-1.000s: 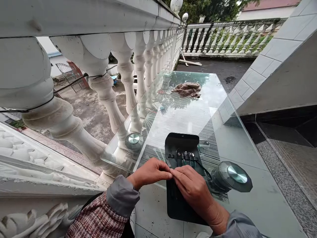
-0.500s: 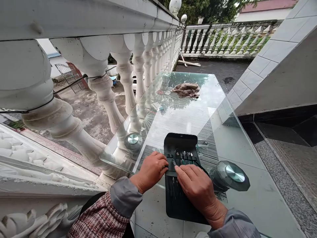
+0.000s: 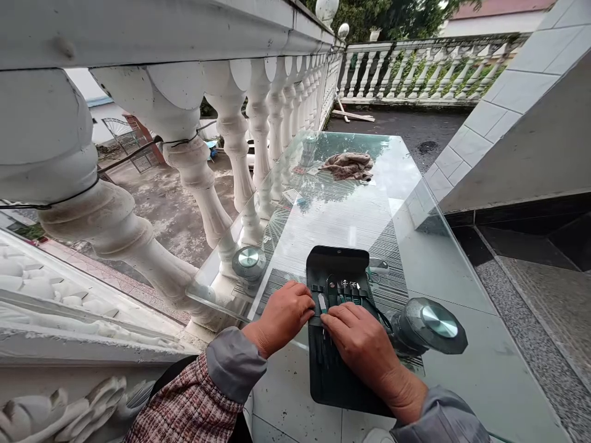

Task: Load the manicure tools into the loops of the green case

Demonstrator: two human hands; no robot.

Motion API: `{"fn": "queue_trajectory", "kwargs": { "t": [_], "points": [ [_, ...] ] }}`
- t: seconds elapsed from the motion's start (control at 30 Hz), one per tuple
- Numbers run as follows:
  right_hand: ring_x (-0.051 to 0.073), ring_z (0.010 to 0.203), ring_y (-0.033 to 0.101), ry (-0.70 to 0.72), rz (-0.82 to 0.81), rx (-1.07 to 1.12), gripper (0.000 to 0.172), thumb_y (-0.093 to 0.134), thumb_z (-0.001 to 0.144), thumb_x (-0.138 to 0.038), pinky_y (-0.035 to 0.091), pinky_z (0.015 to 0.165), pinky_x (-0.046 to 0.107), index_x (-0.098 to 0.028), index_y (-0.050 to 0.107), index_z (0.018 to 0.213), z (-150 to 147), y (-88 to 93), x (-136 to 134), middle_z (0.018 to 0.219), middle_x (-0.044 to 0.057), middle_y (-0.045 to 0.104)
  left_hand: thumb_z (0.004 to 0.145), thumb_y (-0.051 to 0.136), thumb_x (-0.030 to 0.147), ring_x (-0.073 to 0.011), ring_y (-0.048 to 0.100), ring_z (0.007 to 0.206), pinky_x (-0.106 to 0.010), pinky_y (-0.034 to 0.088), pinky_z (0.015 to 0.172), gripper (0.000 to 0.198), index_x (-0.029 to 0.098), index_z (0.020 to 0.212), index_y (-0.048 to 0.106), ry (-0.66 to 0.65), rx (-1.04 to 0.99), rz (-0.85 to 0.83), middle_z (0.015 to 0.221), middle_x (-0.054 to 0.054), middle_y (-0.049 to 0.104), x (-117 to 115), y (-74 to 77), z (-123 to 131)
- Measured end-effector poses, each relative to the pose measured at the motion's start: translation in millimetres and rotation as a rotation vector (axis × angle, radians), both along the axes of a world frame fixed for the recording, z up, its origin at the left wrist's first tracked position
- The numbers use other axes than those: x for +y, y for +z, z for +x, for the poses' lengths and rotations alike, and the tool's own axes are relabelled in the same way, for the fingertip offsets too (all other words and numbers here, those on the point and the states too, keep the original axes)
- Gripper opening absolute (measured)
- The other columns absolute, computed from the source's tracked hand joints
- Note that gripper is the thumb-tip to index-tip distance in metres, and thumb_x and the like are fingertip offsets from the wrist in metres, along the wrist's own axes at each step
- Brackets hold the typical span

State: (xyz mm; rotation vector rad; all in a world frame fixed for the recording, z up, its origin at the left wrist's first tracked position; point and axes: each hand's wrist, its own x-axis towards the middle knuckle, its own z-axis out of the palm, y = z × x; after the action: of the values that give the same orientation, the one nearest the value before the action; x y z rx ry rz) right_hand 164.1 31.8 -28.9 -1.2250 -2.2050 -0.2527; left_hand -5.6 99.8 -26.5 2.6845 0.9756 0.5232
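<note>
Head view: our bare right hand (image 3: 362, 347) pinches a slim silver-tipped tool (image 3: 322, 301), long axis toward twelve o'clock; we cannot tell what our left hand (image 3: 282, 317), at its nine o'clock, grips.

1 black case (image 3: 339, 261), open before me on the glass table (image 3: 351, 212), metal clippers (image 3: 354, 288) strapped inside. 1 slim silver-tipped tool (image 3: 322, 301), lower end pinched by my right hand (image 3: 364, 347). 1 left hand (image 3: 282, 315), mine, fingers curled at the case's left edge. 1 crumpled brown cloth (image 3: 348, 167), towards the table's far end. White balusters (image 3: 237, 138), along my left.
</note>
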Motion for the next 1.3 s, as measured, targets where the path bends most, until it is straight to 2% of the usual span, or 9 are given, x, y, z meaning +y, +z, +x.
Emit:
{"fn": "queue_trajectory", "kwargs": {
  "t": [0.13,0.5,0.7,0.87,1.0,1.1,1.3],
  "points": [
    [0.015,0.071,0.047,-0.053,0.0,0.016,0.022,0.046,0.086,-0.012,0.034,0.067,0.029,-0.016,0.064,0.073,-1,0.4,1,0.067,0.005,0.057,0.081,0.063,0.018,-0.0164,0.054,0.085,-0.027,0.046,0.077,0.004,0.018,0.08,0.066,-0.011,-0.014,0.011,0.089,-0.002,0.061,1,-3.2,0],
    [0.016,0.072,0.048,-0.083,-0.034,0.003,0.026,0.042,0.089,-0.016,0.035,0.067,0.029,-0.017,0.062,0.072,-6,1.8,5,0.068,0.005,0.056,0.082,0.06,0.018,-0.0166,0.055,0.086,-0.027,0.046,0.077,0.007,0.018,0.079,0.066,-0.01,-0.005,-0.01,0.089,-0.003,0.061,1,-2.3,0],
    [0.016,0.068,0.044,-0.108,-0.009,-0.014,0.025,0.045,0.087,-0.012,0.034,0.065,0.028,-0.016,0.06,0.068,-8,0.3,7,0.065,0.005,0.054,0.083,0.059,0.018,-0.0168,0.056,0.085,-0.028,0.046,0.076,0.008,0.017,0.078,0.066,-0.02,-0.014,-0.009,0.089,-0.003,0.061,1,-1.1,0],
    [0.015,0.067,0.044,-0.048,0.084,-0.005,0.024,0.045,0.086,-0.008,0.034,0.064,0.028,-0.016,0.059,0.067,-9,2.3,4,0.064,0.005,0.054,0.08,0.063,0.016,-0.0166,0.056,0.086,-0.028,0.046,0.078,0.003,0.017,0.081,0.065,-0.002,-0.01,-0.035,0.089,-0.003,0.061,1,-0.7,0],
    [0.015,0.071,0.046,-0.009,0.091,0.01,0.023,0.044,0.087,-0.01,0.034,0.066,0.028,-0.016,0.059,0.07,-9,4.9,2,0.066,0.004,0.055,0.077,0.067,0.016,-0.0168,0.055,0.087,-0.028,0.046,0.079,0.005,0.017,0.082,0.064,0.023,0.002,-0.052,0.091,-0.003,0.061,2,-1.5,-1],
    [0.016,0.071,0.046,-0.056,0.046,0.008,0.024,0.045,0.088,-0.015,0.034,0.066,0.028,-0.017,0.059,0.069,-7,5.5,4,0.065,0.004,0.053,0.078,0.066,0.017,-0.0166,0.055,0.088,-0.028,0.045,0.079,0.003,0.017,0.08,0.063,0.021,0.004,-0.055,0.091,-0.002,0.06,1,-0.8,-1],
    [0.018,0.075,0.044,-0.2,-0.083,-0.025,0.015,0.057,0.082,-0.026,0.035,0.064,0.03,-0.017,0.06,0.071,-2,6.4,11,0.075,0.006,0.054,0.081,0.063,0.018,-0.0161,0.055,0.088,-0.027,0.045,0.077,0.004,0.018,0.077,0.062,0.013,0.015,-0.051,0.089,-0.002,0.059,0,0.9,-1]
  ]
}}
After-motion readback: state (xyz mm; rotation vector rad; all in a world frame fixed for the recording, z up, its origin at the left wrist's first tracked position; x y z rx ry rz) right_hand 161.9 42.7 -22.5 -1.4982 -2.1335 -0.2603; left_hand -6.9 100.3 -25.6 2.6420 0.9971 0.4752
